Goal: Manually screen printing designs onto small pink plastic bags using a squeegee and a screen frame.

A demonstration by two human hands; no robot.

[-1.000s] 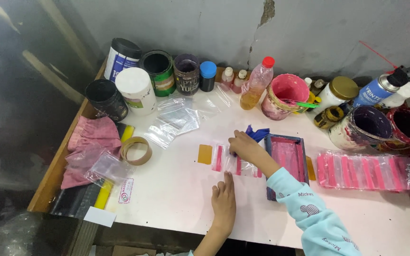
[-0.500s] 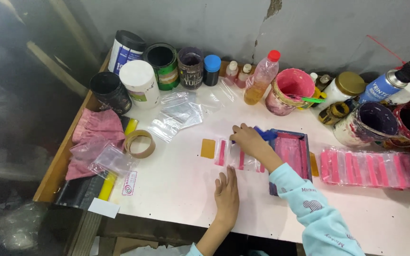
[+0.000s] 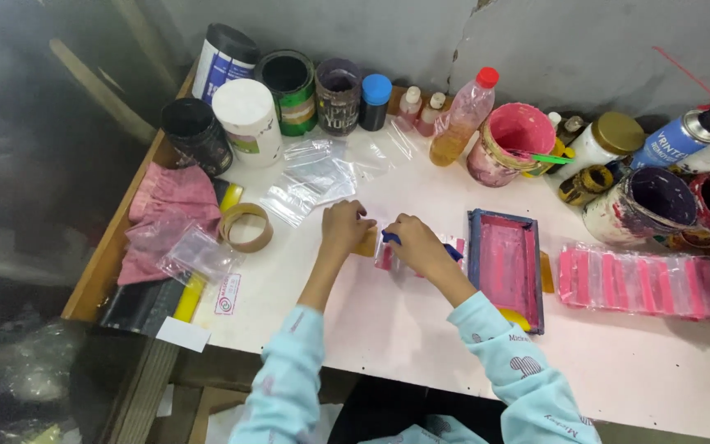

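From the head camera, your left hand pinches the small clear pouch flat on the white table while your right hand, closed around a blue tool, touches it. Filling seems underway; keep the pouch steady.

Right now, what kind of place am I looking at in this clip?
Probably a small printing or craft workbench: paint-stained ink tubs line the wall, a pink-inked framed tray sits by the right hand, and clear plastic pouches lie on the white table.
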